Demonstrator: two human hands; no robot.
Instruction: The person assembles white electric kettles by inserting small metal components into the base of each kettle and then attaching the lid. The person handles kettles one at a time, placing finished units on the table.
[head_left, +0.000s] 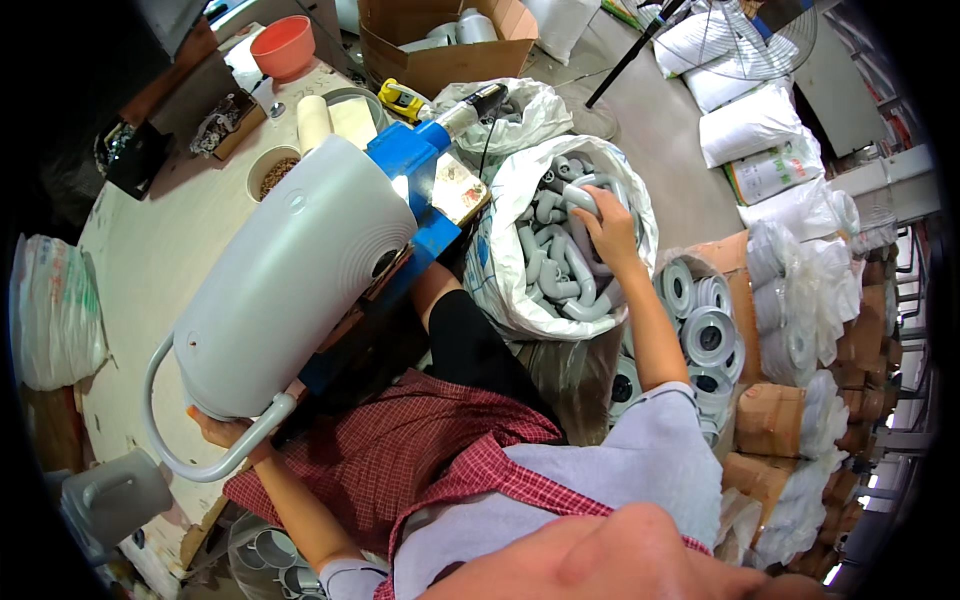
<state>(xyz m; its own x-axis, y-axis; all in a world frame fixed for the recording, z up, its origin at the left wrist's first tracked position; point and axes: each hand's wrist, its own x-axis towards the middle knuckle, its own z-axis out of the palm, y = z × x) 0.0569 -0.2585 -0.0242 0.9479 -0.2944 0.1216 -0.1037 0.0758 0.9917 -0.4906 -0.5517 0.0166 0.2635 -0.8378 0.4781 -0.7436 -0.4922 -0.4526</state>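
Cream workbench (130,260) fills the left of my head feed; orange-red bowl (283,48) at its far end, small tub (258,182) of brown bits nearer. Far side: open cardboard box (515,55) with grey plastic pieces in it. Floor at upper right has white sacks (750,125) and a wire-caged fan (790,55). Grey flanged discs (708,338) piled in a bag just beyond the right forearm. Second grey jug (130,492) at lower left.

Main part is a big grey plastic canister (290,270), lying tilted, ringed end up against the blue fixture (435,235), loop handle (160,425) toward the operator. It blocks my view of the bench behind it and much of the fixture.

Left hand (222,428) is under the canister's lower end, inside the handle loop; fingers mostly hidden, can't tell how far they close. Right arm reaches forward over an open white woven sack (490,270). Right hand (615,232) has thumb and fingers around a grey curved tube (577,197) atop the heap.
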